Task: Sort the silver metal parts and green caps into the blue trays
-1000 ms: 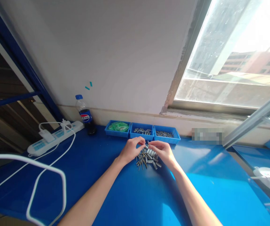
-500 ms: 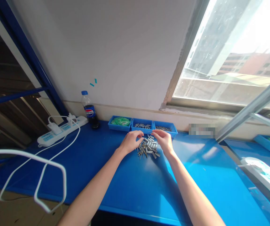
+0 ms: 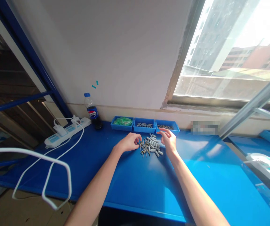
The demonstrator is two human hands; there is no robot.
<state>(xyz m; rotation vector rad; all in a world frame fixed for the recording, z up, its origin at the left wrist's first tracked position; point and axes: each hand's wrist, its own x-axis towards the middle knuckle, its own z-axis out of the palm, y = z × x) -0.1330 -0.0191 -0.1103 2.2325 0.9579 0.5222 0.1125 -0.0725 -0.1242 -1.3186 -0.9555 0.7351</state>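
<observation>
A small heap on the blue table holds thin metal pins [image 3: 144, 148] on its left and short grey metal cylinders [image 3: 154, 144] on its right. My left hand [image 3: 130, 142] is at the heap's left edge, its fingers curled together by the pins; whatever they hold is too small to make out. Over the heap's right side, my right hand [image 3: 169, 139] points toward the front of the right blue bin [image 3: 176, 129]. Its thumb and fingers look parted, with nothing visible between them. The middle blue bin [image 3: 144, 129] contains grey cylinders.
Green packets lie in the left blue bin [image 3: 122, 127]. A cola bottle [image 3: 94, 116] stands near the wall, beside a white power strip [image 3: 65, 135]. A white cable [image 3: 69, 175] loops across the left side. A metal bar [image 3: 245, 110] slants at the right.
My hands have moved apart: the right has drawn back from the bins with its fingers loosening, and the left has lowered to the pins. The view has shifted slightly.
</observation>
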